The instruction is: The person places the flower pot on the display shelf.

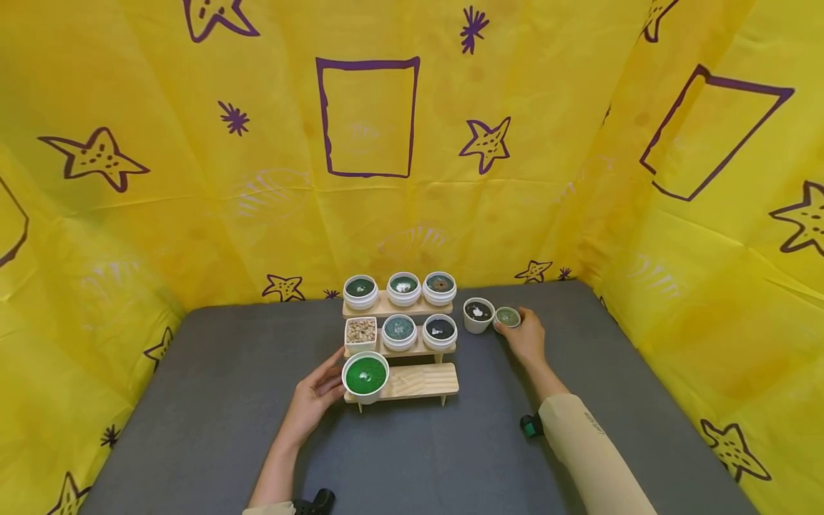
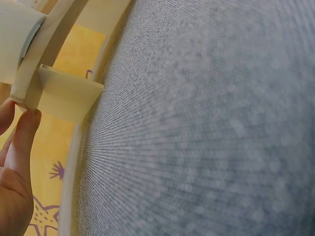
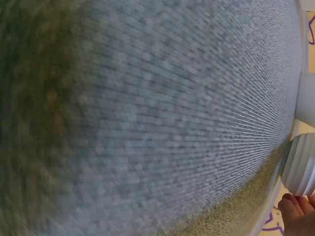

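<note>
My left hand (image 1: 310,402) is at the left end of a three-tier wooden stand (image 1: 421,381), beside a white pot with a bright green filling (image 1: 365,375). In the left wrist view its fingertips (image 2: 32,118) touch the end of a wooden shelf (image 2: 30,87), fingers fairly straight. Right of the stand, my right hand (image 1: 529,340) grips a small white pot with a pale green filling (image 1: 508,317) by its side. That pot's ribbed wall (image 3: 299,164) shows in the right wrist view, fingertips against it, close over the table.
A white pot with a dark filling (image 1: 478,315) stands between the stand and the right hand's pot. The upper tiers bear several round pots and a square dish of speckled bits (image 1: 361,333). Yellow patterned cloth (image 1: 367,236) walls in the grey table (image 1: 244,372).
</note>
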Motion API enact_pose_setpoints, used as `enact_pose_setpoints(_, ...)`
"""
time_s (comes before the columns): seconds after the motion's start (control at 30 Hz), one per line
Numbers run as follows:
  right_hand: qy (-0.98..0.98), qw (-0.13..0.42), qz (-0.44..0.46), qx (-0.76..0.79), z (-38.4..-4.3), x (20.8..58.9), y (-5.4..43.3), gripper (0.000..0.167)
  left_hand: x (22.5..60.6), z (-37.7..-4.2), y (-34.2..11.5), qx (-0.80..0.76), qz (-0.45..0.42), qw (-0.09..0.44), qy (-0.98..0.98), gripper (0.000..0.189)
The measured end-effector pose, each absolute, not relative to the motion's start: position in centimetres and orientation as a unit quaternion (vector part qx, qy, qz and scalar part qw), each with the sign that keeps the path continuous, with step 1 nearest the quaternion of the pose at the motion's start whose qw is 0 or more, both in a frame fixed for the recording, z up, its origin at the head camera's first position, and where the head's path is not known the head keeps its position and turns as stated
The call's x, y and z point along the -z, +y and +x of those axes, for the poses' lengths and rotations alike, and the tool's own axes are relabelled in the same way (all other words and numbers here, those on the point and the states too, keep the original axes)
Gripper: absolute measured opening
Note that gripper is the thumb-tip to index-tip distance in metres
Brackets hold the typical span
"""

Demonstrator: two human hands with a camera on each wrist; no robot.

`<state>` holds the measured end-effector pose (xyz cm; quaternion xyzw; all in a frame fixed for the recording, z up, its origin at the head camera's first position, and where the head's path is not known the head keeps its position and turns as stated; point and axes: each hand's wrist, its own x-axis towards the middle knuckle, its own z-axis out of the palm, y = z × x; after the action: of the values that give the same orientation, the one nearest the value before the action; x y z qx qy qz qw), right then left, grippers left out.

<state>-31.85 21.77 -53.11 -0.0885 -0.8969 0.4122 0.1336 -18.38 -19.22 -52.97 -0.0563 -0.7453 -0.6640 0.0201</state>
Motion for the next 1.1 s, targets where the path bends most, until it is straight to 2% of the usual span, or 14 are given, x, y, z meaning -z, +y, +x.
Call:
enact_pose_setpoints(0.37,-0.899,0.146,-0.082,-0.405,-31.9,53.4,21.9,0.062,52.9,-18.4,-19.2,0.662,-0.058,0.019,-0.747,0.067)
enact_pose_setpoints(1.1,-0.901,0.138,-0.072,-0.406,-30.9,52.9,22.8,0.063,52.8,-18.4,-19.2,0.662,-0.061,0.014,-0.747,0.067)
